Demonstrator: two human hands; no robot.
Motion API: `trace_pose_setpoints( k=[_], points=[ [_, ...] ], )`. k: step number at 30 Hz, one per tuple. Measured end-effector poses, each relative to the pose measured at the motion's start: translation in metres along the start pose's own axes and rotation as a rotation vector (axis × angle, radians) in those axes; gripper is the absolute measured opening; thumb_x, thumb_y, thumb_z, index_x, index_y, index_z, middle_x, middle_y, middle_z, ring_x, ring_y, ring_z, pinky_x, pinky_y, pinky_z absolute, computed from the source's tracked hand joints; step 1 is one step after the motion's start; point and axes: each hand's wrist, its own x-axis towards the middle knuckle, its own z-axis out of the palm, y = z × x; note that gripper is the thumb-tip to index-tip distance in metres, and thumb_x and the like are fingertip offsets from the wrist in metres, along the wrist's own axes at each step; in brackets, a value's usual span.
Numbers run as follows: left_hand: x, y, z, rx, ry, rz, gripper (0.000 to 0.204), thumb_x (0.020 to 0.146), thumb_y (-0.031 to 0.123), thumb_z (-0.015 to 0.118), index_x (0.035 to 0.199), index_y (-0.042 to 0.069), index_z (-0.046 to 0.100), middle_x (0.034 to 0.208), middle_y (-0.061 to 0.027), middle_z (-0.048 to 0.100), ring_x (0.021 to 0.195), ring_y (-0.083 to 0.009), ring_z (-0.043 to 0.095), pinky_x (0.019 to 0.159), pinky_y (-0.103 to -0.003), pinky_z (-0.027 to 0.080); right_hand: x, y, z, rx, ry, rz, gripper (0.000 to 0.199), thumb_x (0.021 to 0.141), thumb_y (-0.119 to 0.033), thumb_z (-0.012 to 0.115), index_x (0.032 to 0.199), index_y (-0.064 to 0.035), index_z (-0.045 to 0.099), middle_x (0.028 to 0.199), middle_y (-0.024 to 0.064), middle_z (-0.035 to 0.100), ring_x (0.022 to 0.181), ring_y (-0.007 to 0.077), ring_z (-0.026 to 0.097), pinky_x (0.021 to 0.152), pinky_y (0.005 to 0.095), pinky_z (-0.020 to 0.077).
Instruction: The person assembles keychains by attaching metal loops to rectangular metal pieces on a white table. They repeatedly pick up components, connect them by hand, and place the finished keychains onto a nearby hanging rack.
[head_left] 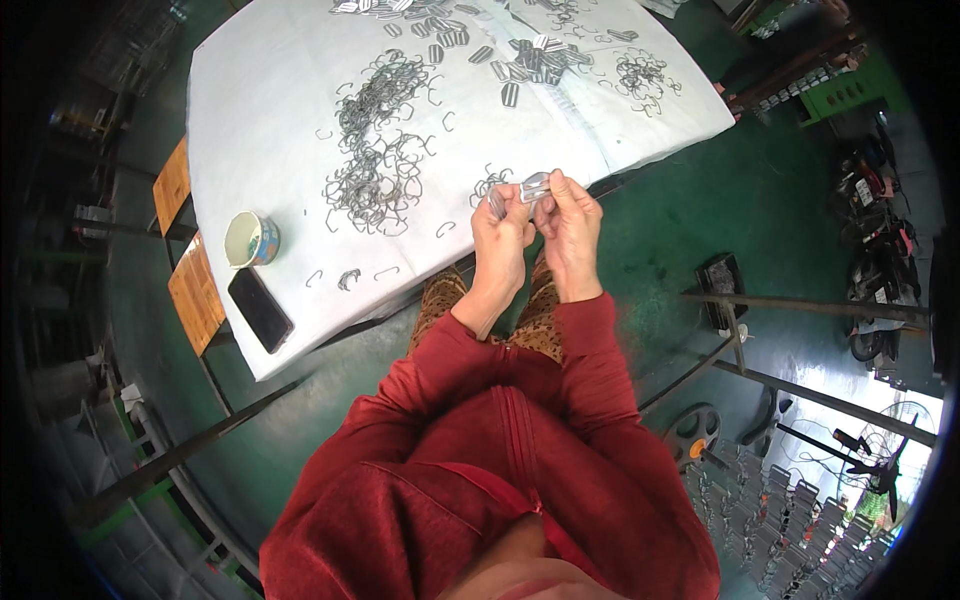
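Just over the near edge of the white-covered table (270, 120), my two hands meet around a small flat metal plate (535, 187) with slots. My left hand (499, 235) is closed, pinching the plate's left side; a second metal piece (496, 203) shows at its fingers. The fingers of my right hand (572, 230) pinch the plate's right side. Beyond my left hand lies a small cluster of bent wire hooks (488, 183). Larger heaps of wire hooks (375, 180) spread to the left. More slotted metal plates (540, 62) are piled farther back.
At the table's left are a paper cup (251, 240) and a dark phone (261, 311). Another hook pile (642, 80) lies at the far right. Wooden stools (196, 290) stand left of the table. Metal bars (800, 303) and a black crate (722, 290) are to the right.
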Motion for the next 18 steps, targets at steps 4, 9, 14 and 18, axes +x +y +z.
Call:
trace_pose_setpoints(
  k=[4,9,14,18],
  points=[
    [-0.002,-0.004,0.004,0.147,0.010,0.295,0.012,0.092,0.011,0.052,0.087,0.001,0.051,0.068,0.0006,0.051,0.055,-0.0026,0.039,0.046,-0.019,0.030,-0.011,0.006,0.013,0.156,0.045,-0.022,0.023,0.088,-0.023,0.060,0.078,-0.0020,0.060,0.057,-0.0023,0.049,0.045,0.0053,0.044,0.038,0.0180,0.0256],
    [-0.001,0.024,-0.010,0.105,-0.177,-0.045,0.013,0.091,0.011,0.052,0.086,0.000,0.054,0.066,-0.0003,0.051,0.046,-0.0024,0.032,0.041,-0.019,0.022,-0.013,0.001,0.002,0.139,-0.143,0.005,0.023,0.089,-0.023,0.058,0.077,-0.0032,0.059,0.057,-0.0020,0.049,0.044,0.0050,0.044,0.039,0.0174,0.0264],
    [-0.010,0.030,-0.016,-0.046,-0.348,-0.219,0.011,0.090,0.010,0.051,0.091,0.000,0.054,0.066,0.0015,0.047,0.048,-0.0023,0.027,0.042,-0.018,0.020,-0.007,-0.028,-0.011,-0.113,-0.373,0.048,0.021,0.089,-0.021,0.057,0.078,-0.0037,0.060,0.056,-0.0019,0.050,0.046,0.0044,0.044,0.040,0.0174,0.0261],
    [-0.013,0.017,-0.005,-0.082,-0.192,-0.120,0.011,0.092,0.010,0.049,0.094,0.001,0.054,0.066,0.0023,0.047,0.050,-0.0015,0.029,0.042,-0.018,0.021,-0.003,-0.022,-0.009,-0.086,-0.266,0.035,0.021,0.089,-0.021,0.059,0.077,-0.0035,0.060,0.056,-0.0024,0.050,0.046,0.0042,0.043,0.040,0.0173,0.0261]
  ],
)
